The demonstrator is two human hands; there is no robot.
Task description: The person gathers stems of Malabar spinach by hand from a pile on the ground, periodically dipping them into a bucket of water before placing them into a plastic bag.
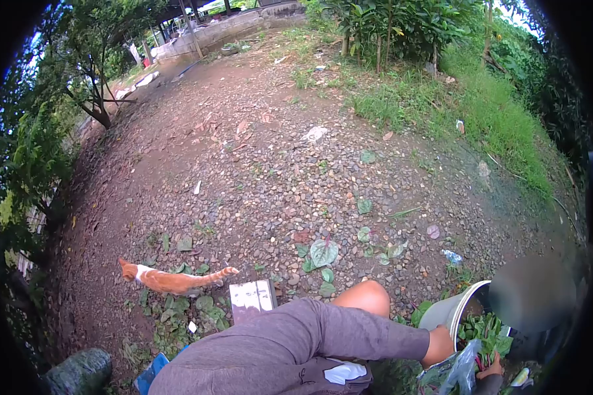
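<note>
At the lower right, my right hand (491,368) is closed around the red stems of a bunch of leafy greens (491,334). The leaves stick up in front of the mouth of a pale bucket (439,315), which leans on its side. My left arm, in a grey sleeve, crosses the lap, and my left hand (439,345) is bent down beside the bucket's rim; its fingers are hidden. Just below and between the hands is a clear plastic bag (464,365), bunched up against the greens.
An orange and white cat (171,281) stands at the left near a small worn box (252,297). Loose leaves (323,253) lie scattered over the gravel (270,191). A crumpled plastic bottle (452,257) lies beyond the bucket. Grass (501,118) and trees border the ground.
</note>
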